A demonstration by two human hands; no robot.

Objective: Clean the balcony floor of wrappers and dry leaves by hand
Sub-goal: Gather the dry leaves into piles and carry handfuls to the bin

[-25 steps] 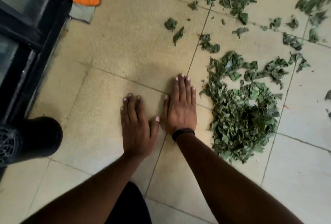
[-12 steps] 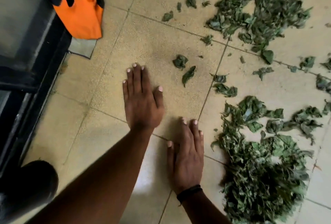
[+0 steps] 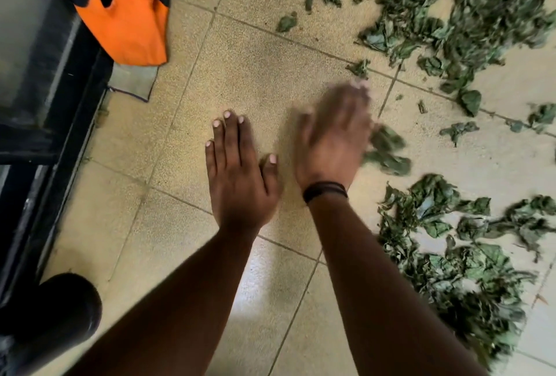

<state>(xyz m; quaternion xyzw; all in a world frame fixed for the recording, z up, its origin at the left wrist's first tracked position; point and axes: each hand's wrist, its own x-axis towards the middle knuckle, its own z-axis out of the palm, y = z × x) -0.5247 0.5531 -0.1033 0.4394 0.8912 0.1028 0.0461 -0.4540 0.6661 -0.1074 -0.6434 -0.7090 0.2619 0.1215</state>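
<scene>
L hand (image 3: 237, 177) lies flat on the tiled floor (image 3: 261, 68), fingers straight & together, gripping nothing; R hand (image 3: 334, 135) just right of it, motion-blurred, fingers look extended, nothing clasped, its far edge touching a couple of dry leaves (image 3: 386, 151); black band (image 3: 325, 190) on R wrist; big leaf pile (image 3: 469, 279) right of R forearm, more scattered leaves (image 3: 469, 5) beyond R hand; orange cloth (image 3: 128, 23) well left of & beyond L hand, by a dark frame (image 3: 57, 98).
</scene>
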